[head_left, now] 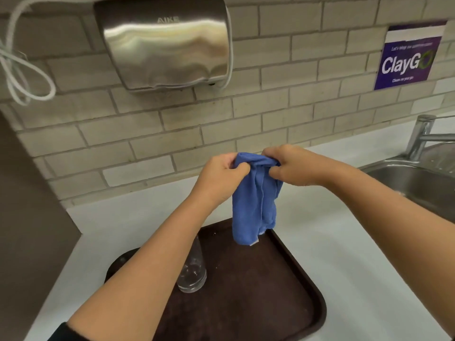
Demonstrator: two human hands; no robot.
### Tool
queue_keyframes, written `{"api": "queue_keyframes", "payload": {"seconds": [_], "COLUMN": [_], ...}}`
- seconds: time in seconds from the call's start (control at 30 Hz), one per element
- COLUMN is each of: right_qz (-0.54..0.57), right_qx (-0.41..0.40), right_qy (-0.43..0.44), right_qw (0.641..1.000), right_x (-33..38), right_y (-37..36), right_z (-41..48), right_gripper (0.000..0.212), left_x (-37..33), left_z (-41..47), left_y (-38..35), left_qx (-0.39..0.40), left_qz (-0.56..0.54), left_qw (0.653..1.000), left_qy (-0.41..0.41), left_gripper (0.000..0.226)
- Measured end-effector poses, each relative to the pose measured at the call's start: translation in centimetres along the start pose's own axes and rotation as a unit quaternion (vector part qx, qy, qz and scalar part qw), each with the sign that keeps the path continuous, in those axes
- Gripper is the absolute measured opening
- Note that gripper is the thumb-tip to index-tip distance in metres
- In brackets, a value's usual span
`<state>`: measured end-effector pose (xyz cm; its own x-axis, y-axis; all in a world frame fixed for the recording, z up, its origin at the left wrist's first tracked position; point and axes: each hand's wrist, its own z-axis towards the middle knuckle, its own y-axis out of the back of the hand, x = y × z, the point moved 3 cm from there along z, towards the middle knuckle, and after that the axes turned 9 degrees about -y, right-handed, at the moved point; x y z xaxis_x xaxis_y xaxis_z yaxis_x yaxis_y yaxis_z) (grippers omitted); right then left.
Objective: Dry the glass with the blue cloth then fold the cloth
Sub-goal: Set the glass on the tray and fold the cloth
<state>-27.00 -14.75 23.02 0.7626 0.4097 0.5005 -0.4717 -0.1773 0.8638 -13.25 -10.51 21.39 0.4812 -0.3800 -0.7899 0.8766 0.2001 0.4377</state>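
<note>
Cloth work seems to be the business now: both hands are up above the far end of the brown tray, each pinching the top edge of the blue cloth. The left hand has a corner nipped between thumb and fingers; the right hand is clenched on the bunched edge just beside it, so the two grips sit close together with only a short span of fabric between them.

From there the cloth hangs straight down in loose vertical pleats, its long axis upright. Its lower end, with a pale hem showing, dangles just over the tray; whether it touches I cannot tell.

The glass stands on the tray, on the left side, partly hidden behind the left forearm. It looks upright, and neither hand is near it. I would judge the drying part is over, since the glass has been set down and both hands have gone to the cloth, though whether it is truly dry cannot be seen from here.

The folding looks barely begun. The cloth is gathered, not flat, and no clean fold shows yet. It probably needs spreading by the corners before it can be doubled over and laid on the tray or the white bench.
</note>
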Motion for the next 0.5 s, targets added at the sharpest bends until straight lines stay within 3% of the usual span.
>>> {"api": "queue_keyframes", "payload": {"seconds": [0.1, 0.13, 0.2, 0.3, 0.5], "right_qz": [0.151, 0.157, 0.093, 0.053, -0.018], "right_qx": [0.056, 0.063, 0.057, 0.028, 0.062], "right_qy": [-0.010, -0.005, 0.012, 0.017, 0.029], "right_qw": [0.987, 0.986, 0.994, 0.998, 0.997], "right_x": [0.2, 0.3, 0.4, 0.5, 0.2], "right_y": [-0.7, -0.7, -0.8, -0.8, -1.1], "right_z": [-0.2, -0.2, 0.1, 0.7, 1.2], "right_gripper": [0.023, 0.026, 0.023, 0.005, 0.019], "left_x": [0.3, 0.5, 1.2, 2.2, 3.3], "left_z": [0.0, 0.1, 0.1, 0.2, 0.4], "left_y": [0.0, 0.0, 0.0, 0.3, 0.1], "left_qx": [-0.005, -0.004, 0.006, 0.006, 0.070], "left_qz": [-0.026, -0.033, -0.048, -0.073, -0.028], "left_qw": [1.000, 0.999, 0.999, 0.997, 0.997], "left_qy": [-0.003, -0.003, -0.003, -0.011, -0.007], "left_gripper": [0.012, 0.006, 0.002, 0.013, 0.023]}}
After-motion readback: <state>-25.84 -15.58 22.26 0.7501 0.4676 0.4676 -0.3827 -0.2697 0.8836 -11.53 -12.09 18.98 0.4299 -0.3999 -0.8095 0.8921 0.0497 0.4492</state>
